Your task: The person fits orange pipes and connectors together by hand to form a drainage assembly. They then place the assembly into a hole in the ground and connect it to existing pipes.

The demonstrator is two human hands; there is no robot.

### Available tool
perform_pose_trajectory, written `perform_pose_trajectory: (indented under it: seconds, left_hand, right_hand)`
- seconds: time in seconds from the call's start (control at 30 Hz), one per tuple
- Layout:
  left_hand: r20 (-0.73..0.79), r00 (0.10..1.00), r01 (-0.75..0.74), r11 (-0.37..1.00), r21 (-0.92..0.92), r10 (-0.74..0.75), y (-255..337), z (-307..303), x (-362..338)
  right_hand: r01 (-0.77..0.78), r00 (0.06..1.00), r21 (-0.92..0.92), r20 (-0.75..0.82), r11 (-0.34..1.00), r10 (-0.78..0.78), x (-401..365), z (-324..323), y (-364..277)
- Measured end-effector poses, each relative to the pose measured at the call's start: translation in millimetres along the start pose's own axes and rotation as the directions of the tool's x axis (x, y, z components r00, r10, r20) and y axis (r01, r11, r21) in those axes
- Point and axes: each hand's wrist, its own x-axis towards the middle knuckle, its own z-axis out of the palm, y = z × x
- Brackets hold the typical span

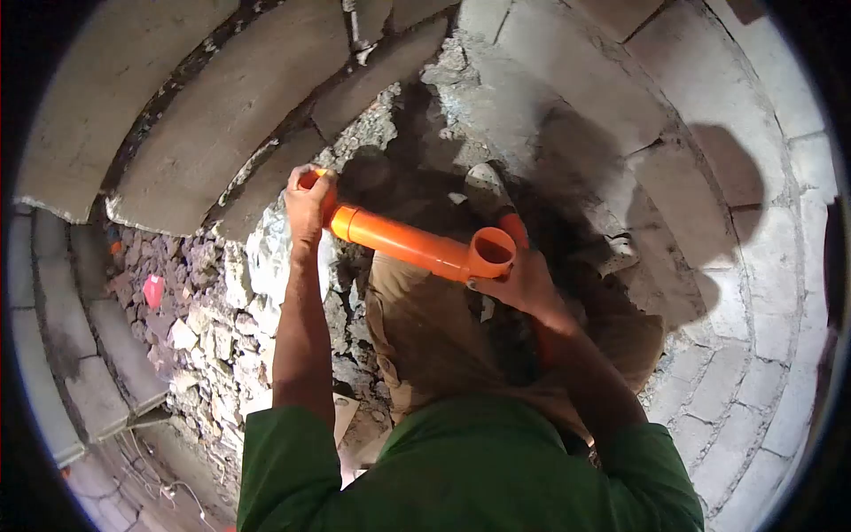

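An orange plastic drain pipe [403, 243] runs across in front of me, tilted down to the right, with a bend at each end. My left hand [305, 211] is closed round the left bend [327, 191], with the thumb and fingers at its open mouth. At the other end, my right hand [529, 285] grips the right bend [480, 264] from below and the side, and its round opening faces up. The pipe is held above my bent knees in brown trousers [425, 324]. Just beyond the right bend shows a grey, dirt-speckled blade-like piece [485, 189] with an orange part behind it.
Dark soil and a dug hollow [417, 168] lie beyond the pipe. Large paving slabs [230, 124] rise at the upper left, and grey paving blocks [722, 381] curve along the right. Broken rubble [199, 310] with a pink scrap [153, 291] lies at the left. Thin white wires [168, 488] sit lower left.
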Motion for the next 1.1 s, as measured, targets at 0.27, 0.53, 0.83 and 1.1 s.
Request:
perform_pose_trajectory:
  seconds: [0.27, 0.53, 0.83, 1.1]
  left_hand:
    - [0.081, 0.969, 0.237, 0.78, -0.579, -0.234, 24.2, 60.6, -42.7]
    - [0.136, 0.979, 0.204, 0.671, -0.713, -0.154, 46.9, 87.9, 19.7]
    - [0.202, 0.964, 0.265, 0.687, -0.677, -0.172, 54.0, 58.4, 52.2]
    - [0.29, 0.952, 0.27, 0.723, -0.635, -0.101, 34.3, 46.0, 70.8]
  right_hand:
    - [0.002, 0.997, -0.128, -0.075, 0.992, -0.012, -36.0, 11.4, 16.9]
    - [0.154, 0.946, -0.204, -0.253, 0.967, -0.204, 1.4, 4.3, -3.8]
    - [0.238, 0.913, -0.238, -0.275, 0.942, -0.301, 31.3, 28.5, -22.1]
    - [0.21, 0.882, -0.263, -0.365, 0.942, -0.299, 46.7, 38.8, -10.4]
